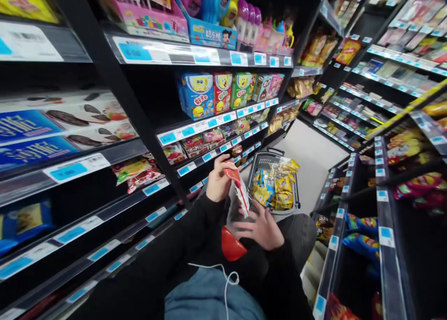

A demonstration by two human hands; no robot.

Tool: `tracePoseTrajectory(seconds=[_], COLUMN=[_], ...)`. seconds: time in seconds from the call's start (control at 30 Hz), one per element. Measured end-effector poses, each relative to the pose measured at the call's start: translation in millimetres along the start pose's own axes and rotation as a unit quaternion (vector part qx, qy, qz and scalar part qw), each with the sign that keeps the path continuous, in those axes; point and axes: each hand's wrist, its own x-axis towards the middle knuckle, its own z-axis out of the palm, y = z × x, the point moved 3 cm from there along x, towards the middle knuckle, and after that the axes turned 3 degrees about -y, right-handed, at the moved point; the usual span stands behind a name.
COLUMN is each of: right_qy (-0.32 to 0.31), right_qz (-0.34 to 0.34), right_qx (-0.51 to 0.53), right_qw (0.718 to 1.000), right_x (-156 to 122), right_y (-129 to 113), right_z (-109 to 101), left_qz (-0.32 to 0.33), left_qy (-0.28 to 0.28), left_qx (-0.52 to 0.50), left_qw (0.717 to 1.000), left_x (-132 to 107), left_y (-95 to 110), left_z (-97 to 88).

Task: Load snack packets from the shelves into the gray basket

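My left hand point(219, 179) is closed on the top end of a red and white snack packet point(240, 192), which hangs tilted in front of my body. Beside the packet's lower end is my right hand point(261, 228), slightly blurred, its fingers spread. Whether those fingers touch the packet is hard to tell. Below them a smooth red object point(232, 243) shows against my dark clothes; its kind is unclear. Just beyond my hands a dark shopping basket point(297, 200) stands on the floor, holding several yellow and blue snack packets point(283, 184).
On my left rise shelves with snack boxes point(198, 94), blue biscuit boxes point(31, 136) and bagged sweets point(138, 171). Another shelf unit point(386, 234) with bagged snacks runs close on my right. Pale floor point(314, 143) stretches along the aisle to more shelves.
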Motion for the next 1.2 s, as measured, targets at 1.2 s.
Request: tracePoseTrajectory(seconds=[1.2], right_qy=[0.14], right_qz=[-0.079], right_qx=[-0.281], right_qw=[0.946], right_x=[137], right_y=[31], right_z=[-171], left_qz=[-0.327], left_qy=[-0.215], left_qx=[0.113], left_qw=[0.913], left_x=[-32], left_y=[-188], left_z=[35.7])
